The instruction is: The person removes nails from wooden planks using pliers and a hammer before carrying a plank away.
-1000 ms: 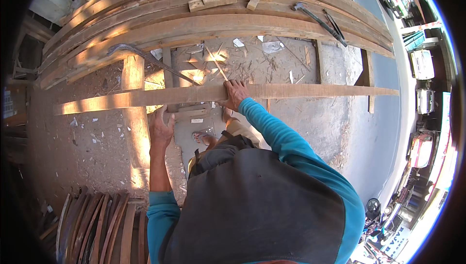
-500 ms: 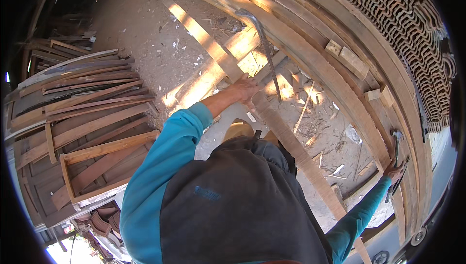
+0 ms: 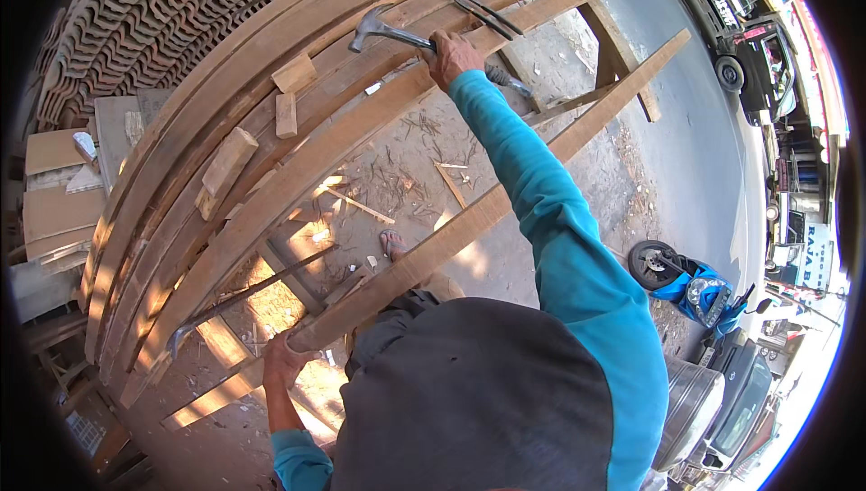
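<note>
My right hand (image 3: 454, 60) is closed around a claw hammer (image 3: 400, 35), over the long beams at the far side. Its steel claw head points left and the grip end sticks out to the right. Just beyond it, a pair of long-handled pincers (image 3: 483, 13) lies across the beams. At the lower left, my left hand (image 3: 285, 361) grips the near end of a long wooden plank (image 3: 451, 236). That plank runs diagonally up to the right, passing under my right arm. A dark crowbar (image 3: 254, 289) with a hooked end rests near my left hand.
Several long beams (image 3: 203, 166) lie side by side, with short wood blocks (image 3: 227, 163) on them. Stacked roof tiles (image 3: 153, 17) stand behind. Wood scraps (image 3: 359, 205) litter the floor. A blue motorbike (image 3: 695, 288) and parked vehicles (image 3: 756, 71) are at the right.
The view has swung to the right, bringing the road and vehicles in. My left hand stays at the plank's end. My right hand remains at the hammer, which now shows clearly in its grasp.
</note>
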